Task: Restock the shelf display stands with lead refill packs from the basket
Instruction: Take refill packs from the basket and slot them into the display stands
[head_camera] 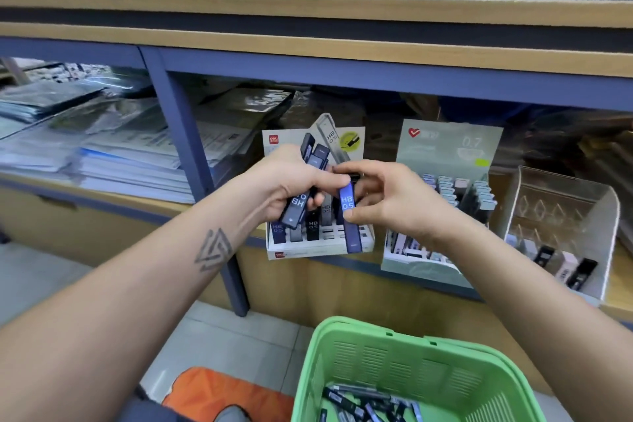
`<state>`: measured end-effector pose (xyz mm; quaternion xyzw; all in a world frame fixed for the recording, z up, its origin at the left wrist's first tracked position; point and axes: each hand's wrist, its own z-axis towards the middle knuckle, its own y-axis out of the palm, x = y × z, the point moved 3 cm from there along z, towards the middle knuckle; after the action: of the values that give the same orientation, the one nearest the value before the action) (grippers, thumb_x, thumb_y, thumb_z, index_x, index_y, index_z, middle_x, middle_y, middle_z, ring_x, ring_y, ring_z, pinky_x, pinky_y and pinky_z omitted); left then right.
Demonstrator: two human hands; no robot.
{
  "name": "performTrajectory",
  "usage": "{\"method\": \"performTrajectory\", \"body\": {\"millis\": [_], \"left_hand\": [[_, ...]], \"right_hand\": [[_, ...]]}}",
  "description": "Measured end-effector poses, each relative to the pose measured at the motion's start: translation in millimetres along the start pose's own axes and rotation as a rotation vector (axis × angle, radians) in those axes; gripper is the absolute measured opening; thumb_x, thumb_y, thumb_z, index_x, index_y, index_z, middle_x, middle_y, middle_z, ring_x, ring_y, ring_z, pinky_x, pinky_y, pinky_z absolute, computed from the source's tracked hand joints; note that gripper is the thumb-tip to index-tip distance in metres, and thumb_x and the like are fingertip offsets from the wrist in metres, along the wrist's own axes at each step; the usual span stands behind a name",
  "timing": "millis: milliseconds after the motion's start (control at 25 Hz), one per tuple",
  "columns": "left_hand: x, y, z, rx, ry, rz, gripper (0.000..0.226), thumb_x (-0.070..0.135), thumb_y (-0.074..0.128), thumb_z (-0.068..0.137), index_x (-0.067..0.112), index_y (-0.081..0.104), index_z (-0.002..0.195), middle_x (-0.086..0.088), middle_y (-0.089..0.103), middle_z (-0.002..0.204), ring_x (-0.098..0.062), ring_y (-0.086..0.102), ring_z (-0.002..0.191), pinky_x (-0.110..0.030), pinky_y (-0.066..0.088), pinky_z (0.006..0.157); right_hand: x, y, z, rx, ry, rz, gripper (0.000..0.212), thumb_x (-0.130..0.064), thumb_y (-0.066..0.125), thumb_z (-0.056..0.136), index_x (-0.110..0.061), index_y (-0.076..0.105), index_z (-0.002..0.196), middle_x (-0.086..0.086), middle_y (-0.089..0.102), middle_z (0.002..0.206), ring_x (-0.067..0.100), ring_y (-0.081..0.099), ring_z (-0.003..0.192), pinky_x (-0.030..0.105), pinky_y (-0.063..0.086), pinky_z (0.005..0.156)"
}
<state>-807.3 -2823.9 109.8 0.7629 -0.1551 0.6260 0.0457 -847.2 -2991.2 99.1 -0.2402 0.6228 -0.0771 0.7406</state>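
Green plastic basket (404, 370) cut off at bottom, dark refill packs inside blurred. Left hand (291, 181) fingers curled around bundle of dark HB packs (301, 195). Right hand (387, 195) pinching blue HB 0.5 pack (349, 212) upright, in front of white cardboard display stand (318, 247).

Wooden shelf (212, 212), blue-framed, with a blue upright post (191, 151). Left bay: stacked papers and plastic-sleeved documents (113, 154) are laid flat. Right bay, at the front edge: a white HB 0.5 display stand (322, 243), a pale green 0.7 display stand (445, 161) just beside it, then a clear acrylic stand (565, 226). Tiled floor (219, 336): a green basket (404, 367) is set below the stands.
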Motion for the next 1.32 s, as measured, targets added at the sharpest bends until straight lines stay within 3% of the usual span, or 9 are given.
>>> {"method": "performTrajectory", "body": {"millis": [120, 200, 280, 440, 560, 800, 1080, 1160, 1320], "left_hand": [[-6.5, -14.0, 5.9, -0.005, -0.183, -0.131, 0.02, 0.02, 0.07, 0.093, 0.011, 0.06, 0.077, -0.002, 0.055, 0.054, -0.006, 0.044, 0.035, -0.012, 0.034, 0.034], [-13.8, -21.7, 10.2, 0.025, -0.284, -0.208, 0.03, 0.025, 0.064, 0.095, 0.013, 0.052, 0.071, 0.001, 0.047, 0.048, -0.007, 0.043, 0.033, -0.012, 0.033, 0.034], [-17.0, -23.0, 10.1, 0.026, -0.351, -0.275, 0.026, 0.022, 0.06, 0.093, 0.012, 0.05, 0.071, -0.001, 0.047, 0.05, -0.01, 0.045, 0.036, -0.013, 0.035, 0.035], [-14.8, -20.0, 6.4, -0.004, -0.38, -0.433, 0.007, 0.011, 0.058, 0.087, 0.007, 0.052, 0.084, -0.007, 0.052, 0.066, -0.016, 0.051, 0.051, -0.019, 0.042, 0.043], [-15.1, -17.4, 5.8, -0.035, -0.374, -0.467, 0.014, 0.002, 0.054, 0.086, 0.008, 0.048, 0.097, -0.011, 0.053, 0.074, -0.018, 0.053, 0.056, -0.025, 0.047, 0.046], [-16.6, -16.3, 6.8, -0.026, -0.35, -0.445, 0.002, 0.002, 0.055, 0.098, 0.002, 0.056, 0.097, -0.014, 0.06, 0.07, -0.019, 0.058, 0.058, -0.027, 0.054, 0.047], [-14.5, -15.7, 4.4, -0.058, -0.262, -0.417, 0.009, 0.008, 0.06, 0.098, 0.004, 0.061, 0.09, -0.009, 0.065, 0.069, -0.018, 0.066, 0.062, -0.03, 0.057, 0.056], [-15.2, -14.9, 5.5, -0.063, -0.255, -0.419, 0.009, 0.009, 0.061, 0.097, 0.004, 0.063, 0.091, -0.008, 0.067, 0.074, -0.017, 0.067, 0.066, -0.033, 0.058, 0.061], [-17.2, -9.1, 7.8, -0.078, -0.246, -0.454, 0.009, 0.007, 0.059, 0.098, 0.002, 0.065, 0.102, -0.01, 0.068, 0.083, -0.019, 0.067, 0.074, -0.037, 0.061, 0.069]], "right_hand": [[-0.6, -9.8, 20.6, 0.23, -0.058, -0.222, 0.028, -0.006, 0.076, 0.085, -0.025, 0.07, 0.104, 0.007, 0.073, 0.089, 0.031, 0.072, 0.082, 0.043, 0.062, 0.078], [1.2, -10.3, 30.2, 0.293, -0.095, -0.376, 0.016, -0.014, 0.077, 0.085, -0.027, 0.072, 0.094, -0.002, 0.072, 0.089, 0.022, 0.069, 0.085, 0.038, 0.059, 0.08], [2.7, -3.3, 32.7, 0.264, -0.099, -0.499, 0.015, -0.015, 0.077, 0.087, -0.024, 0.074, 0.098, -0.004, 0.071, 0.092, 0.015, 0.066, 0.088, 0.029, 0.052, 0.081], [11.8, 11.1, 34.4, 0.266, -0.115, -0.602, 0.021, -0.005, 0.073, 0.089, -0.019, 0.067, 0.103, 0.001, 0.067, 0.096, 0.016, 0.062, 0.087, 0.035, 0.053, 0.08], [21.2, 18.0, 35.2, 0.264, -0.127, -0.619, 0.021, -0.001, 0.069, 0.089, -0.019, 0.06, 0.094, 0.001, 0.063, 0.088, 0.006, 0.057, 0.075, 0.035, 0.053, 0.072], [26.4, 15.8, 36.7, 0.233, -0.095, -0.543, 0.023, -0.001, 0.074, 0.085, -0.02, 0.06, 0.083, -0.001, 0.062, 0.084, 0.018, 0.059, 0.079, 0.035, 0.05, 0.07], [30.7, 28.6, 32.5, 0.215, -0.189, -0.985, 0.027, -0.009, 0.063, 0.095, -0.016, 0.075, 0.118, 0.003, 0.063, 0.109, 0.026, 0.058, 0.105, 0.042, 0.054, 0.078], [20.2, 27.3, 27.9, 0.229, -0.129, -0.779, 0.029, -0.011, 0.058, 0.098, -0.016, 0.07, 0.124, 0.002, 0.065, 0.105, 0.022, 0.062, 0.098, 0.036, 0.053, 0.076], [-1.2, 23.4, 14.6, 0.109, 0.214, 0.363, 0.022, -0.011, 0.059, 0.101, -0.003, 0.06, 0.122, 0.022, 0.074, 0.091, 0.029, 0.074, 0.075, 0.03, 0.059, 0.06]]}}
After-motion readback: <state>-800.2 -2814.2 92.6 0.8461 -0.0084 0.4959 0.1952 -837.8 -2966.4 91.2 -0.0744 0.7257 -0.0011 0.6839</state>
